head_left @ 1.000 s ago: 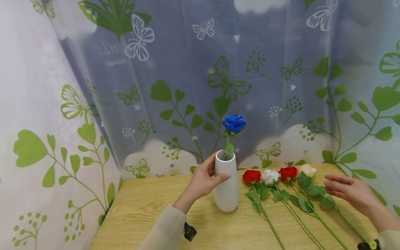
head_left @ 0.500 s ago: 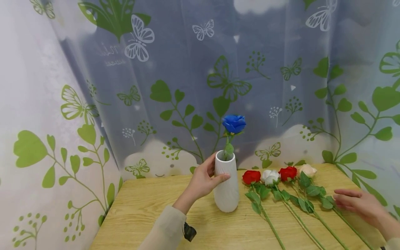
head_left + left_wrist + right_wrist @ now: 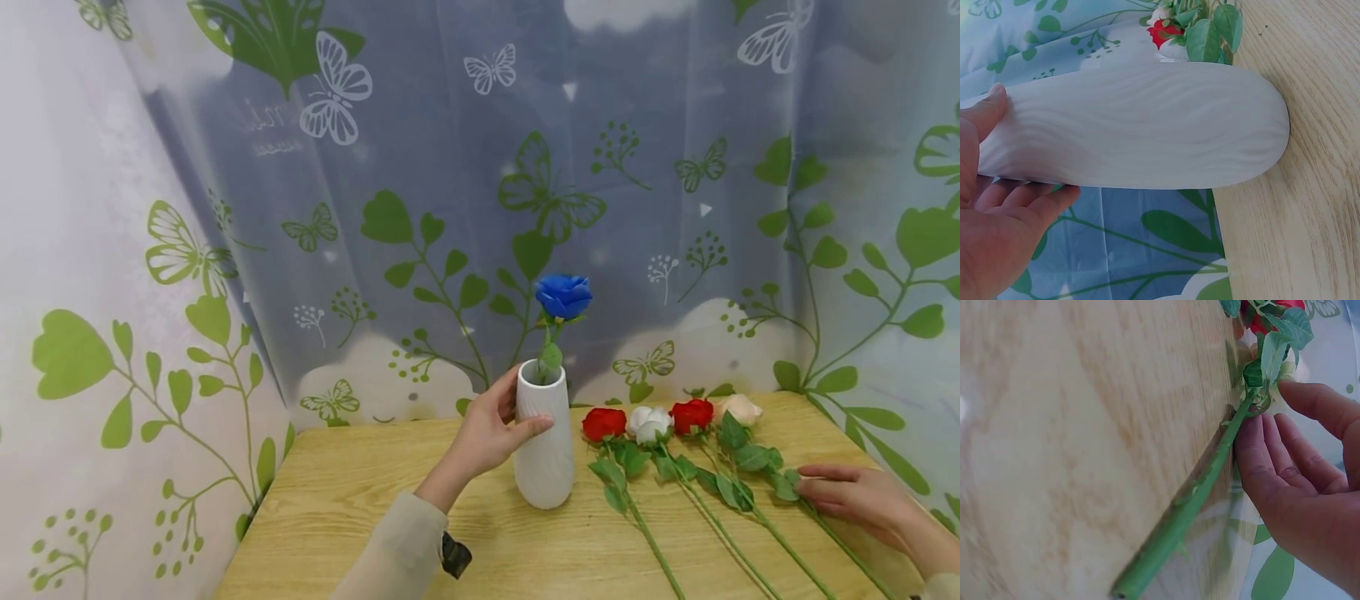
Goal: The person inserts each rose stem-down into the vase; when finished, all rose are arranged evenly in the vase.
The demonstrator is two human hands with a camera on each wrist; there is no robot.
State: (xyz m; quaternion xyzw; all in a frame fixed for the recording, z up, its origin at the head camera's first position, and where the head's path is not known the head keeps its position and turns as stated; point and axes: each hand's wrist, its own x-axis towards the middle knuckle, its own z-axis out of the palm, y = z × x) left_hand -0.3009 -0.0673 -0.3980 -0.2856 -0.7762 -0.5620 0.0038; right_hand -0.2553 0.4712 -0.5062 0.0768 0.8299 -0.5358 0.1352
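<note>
I find the left hand [image 3: 487, 429] grasping the vase [image 3: 543, 458] near its rim, thumb across the front and fingers around the side. The vase is white, ribbed and upright on the table [image 3: 337, 508]. The blue rose [image 3: 564, 296] stands in it, bloom above the mouth.

I find the right hand [image 3: 862, 504] at the stem of the peach rose [image 3: 738, 411], the rightmost of four flowers lying in a row right of the vase. Its grip is loose: fingers extended beside the stem, thumb apart from it. Whether the fingertips touch the stem I cannot tell. Next in line, right to left, I record a red rose [image 3: 691, 415], the white rose [image 3: 649, 425] and another red rose [image 3: 603, 425]. Behind hangs a printed curtain [image 3: 427, 125].
</note>
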